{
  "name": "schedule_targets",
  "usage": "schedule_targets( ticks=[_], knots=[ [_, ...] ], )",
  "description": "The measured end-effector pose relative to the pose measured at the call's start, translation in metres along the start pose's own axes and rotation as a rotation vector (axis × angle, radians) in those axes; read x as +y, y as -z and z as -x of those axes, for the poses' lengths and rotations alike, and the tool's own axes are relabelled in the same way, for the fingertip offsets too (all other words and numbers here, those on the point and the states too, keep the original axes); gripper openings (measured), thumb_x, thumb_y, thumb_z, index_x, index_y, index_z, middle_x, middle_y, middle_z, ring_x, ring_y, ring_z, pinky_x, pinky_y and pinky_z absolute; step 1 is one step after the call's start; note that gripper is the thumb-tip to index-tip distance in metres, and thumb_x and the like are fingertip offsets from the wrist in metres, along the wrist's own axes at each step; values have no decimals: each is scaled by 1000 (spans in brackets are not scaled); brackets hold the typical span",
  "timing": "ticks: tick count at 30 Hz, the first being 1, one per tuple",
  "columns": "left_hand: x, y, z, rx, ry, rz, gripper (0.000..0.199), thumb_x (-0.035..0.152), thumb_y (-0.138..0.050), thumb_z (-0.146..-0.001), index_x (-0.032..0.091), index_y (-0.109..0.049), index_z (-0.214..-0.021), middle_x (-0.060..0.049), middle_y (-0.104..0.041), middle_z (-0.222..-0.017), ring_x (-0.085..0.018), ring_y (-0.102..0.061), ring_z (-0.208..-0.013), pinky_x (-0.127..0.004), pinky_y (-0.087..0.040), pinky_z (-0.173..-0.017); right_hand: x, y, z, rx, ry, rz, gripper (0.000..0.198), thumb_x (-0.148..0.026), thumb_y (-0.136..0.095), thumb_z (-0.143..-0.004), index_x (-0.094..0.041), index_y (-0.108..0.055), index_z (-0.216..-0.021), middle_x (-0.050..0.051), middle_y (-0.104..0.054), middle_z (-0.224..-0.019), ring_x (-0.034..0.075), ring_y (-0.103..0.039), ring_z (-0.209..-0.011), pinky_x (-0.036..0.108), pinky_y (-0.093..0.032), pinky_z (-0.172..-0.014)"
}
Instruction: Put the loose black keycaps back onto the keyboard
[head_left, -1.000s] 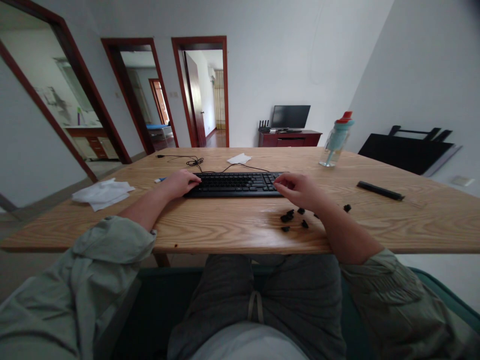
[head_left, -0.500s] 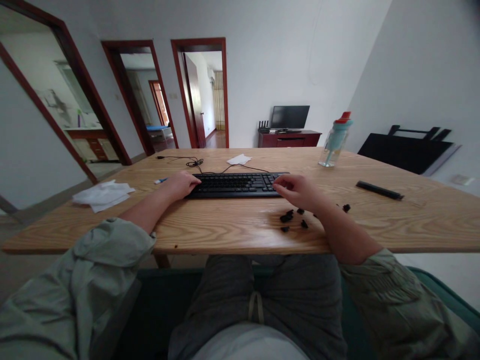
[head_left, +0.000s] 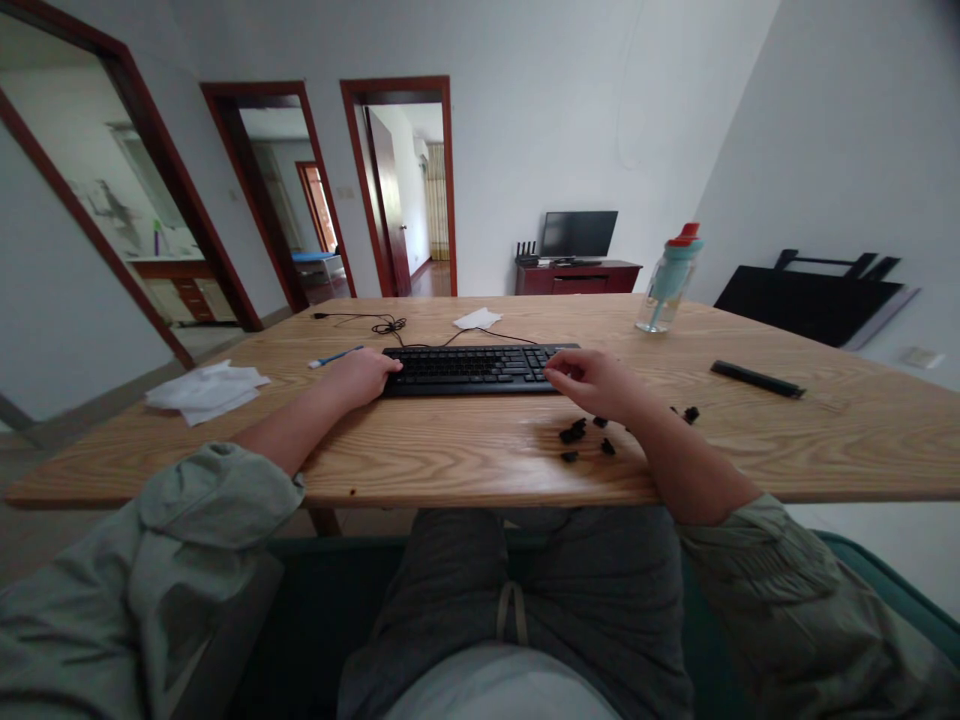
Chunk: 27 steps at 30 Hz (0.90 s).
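A black keyboard (head_left: 469,370) lies lengthwise on the wooden table in front of me. My left hand (head_left: 366,376) is closed at its left end, thumb resting on the edge. Over the number keys at the other end, my right hand (head_left: 589,380) has thumb and index finger pinched together; whatever is between the fingertips is too small to make out. Small black keycaps (head_left: 576,430) are scattered on the wood below my right hand, and a few more (head_left: 690,414) lie beyond that wrist.
Left of the keyboard are white tissues (head_left: 210,390) and a blue pen (head_left: 334,358). A cable (head_left: 390,325) and another tissue (head_left: 478,318) lie behind it. To the right stand a water bottle (head_left: 667,280) and a dark flat strip (head_left: 757,379) lying down.
My left hand and forearm have shifted slightly left and toward me, uncovering more of the pen and the keyboard's left end. The right hand stays almost where it was.
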<state>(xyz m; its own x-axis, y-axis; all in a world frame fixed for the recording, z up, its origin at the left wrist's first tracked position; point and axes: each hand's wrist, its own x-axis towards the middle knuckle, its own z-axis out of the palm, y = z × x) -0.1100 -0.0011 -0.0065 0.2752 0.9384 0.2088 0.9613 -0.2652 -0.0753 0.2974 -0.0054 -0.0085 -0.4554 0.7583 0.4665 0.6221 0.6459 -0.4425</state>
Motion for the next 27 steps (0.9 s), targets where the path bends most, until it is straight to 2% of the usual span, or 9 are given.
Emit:
schedule_targets(
  ticks=[3, 6, 11, 14, 16, 18, 20, 23, 27],
  knots=[
    [9, 5, -1, -18, 28, -137, 47, 16, -44, -87, 19, -72, -125, -13, -72, -115, -28, -65, -106, -40, -49, -99, -1, -1, 0, -11, 13, -5, 29, -41, -55, -87, -16, -71, -88, 5, -65, -72, 15, -52, -63, 29, -37, -60],
    [15, 8, -2, -28, 45, -153, 46, 16, -47, -86, 20, -73, -124, -14, -73, -113, -29, -66, -103, -41, -51, -95, -1, -1, 0, -11, 14, -23, 30, -42, -55, -87, -16, -71, -87, 5, -64, -71, 15, -51, -63, 29, -37, -60],
    [21, 5, 0, -35, 96, -157, 47, 17, -49, -82, 22, -75, -120, -10, -73, -113, -26, -68, -101, -34, -52, -92, 0, -3, 0, 1, 15, -43, 32, -43, -55, -87, -15, -71, -88, 4, -64, -71, 15, -51, -63, 28, -36, -60],
    [17, 2, 2, 29, 150, -92, 46, 21, -45, -83, 22, -76, -117, -9, -73, -115, -26, -67, -104, -36, -52, -94, 1, -3, 0, -2, 6, -32, 33, -44, -55, -87, -14, -71, -87, 4, -62, -68, 14, -49, -61, 28, -35, -59],
    [12, 1, 3, 119, 159, -35, 46, 24, -43, -85, 21, -76, -116, -8, -72, -117, -26, -66, -108, -37, -51, -98, 2, -3, 0, 11, 0, -36, 34, -45, -55, -87, -14, -71, -87, 4, -61, -68, 14, -48, -61, 28, -35, -59],
    [4, 0, 2, 208, 120, 3, 46, 25, -42, -84, 19, -75, -117, -7, -71, -122, -25, -63, -114, -37, -48, -104, 2, -1, 1, 18, -5, -41, 34, -45, -55, -87, -15, -71, -88, 4, -61, -67, 13, -48, -60, 28, -34, -59],
    [-2, -1, 1, 244, 43, 18, 46, 26, -42, -84, 17, -76, -114, -7, -69, -126, -24, -61, -120, -37, -44, -110, 2, 0, 2, 14, -9, -32, 34, -45, -55, -87, -15, -71, -88, 3, -61, -66, 13, -48, -59, 28, -34, -58],
    [-9, -4, -2, 187, -43, 27, 46, 28, -41, -85, 17, -77, -112, -6, -69, -127, -24, -60, -120, -38, -42, -112, 4, -1, 2, 5, -11, -9, 33, -45, -56, -87, -15, -71, -88, 3, -61, -67, 13, -48, -59, 28, -34, -58],
    [-9, -6, -3, 92, 26, 13, 47, 31, -42, -87, 21, -75, -118, -5, -72, -119, -25, -60, -116, -40, -46, -106, 5, -7, 0, 19, -2, -29, 33, -45, -57, -88, -15, -72, -88, 3, -61, -68, 13, -49, -61, 28, -35, -58]
  ],
)
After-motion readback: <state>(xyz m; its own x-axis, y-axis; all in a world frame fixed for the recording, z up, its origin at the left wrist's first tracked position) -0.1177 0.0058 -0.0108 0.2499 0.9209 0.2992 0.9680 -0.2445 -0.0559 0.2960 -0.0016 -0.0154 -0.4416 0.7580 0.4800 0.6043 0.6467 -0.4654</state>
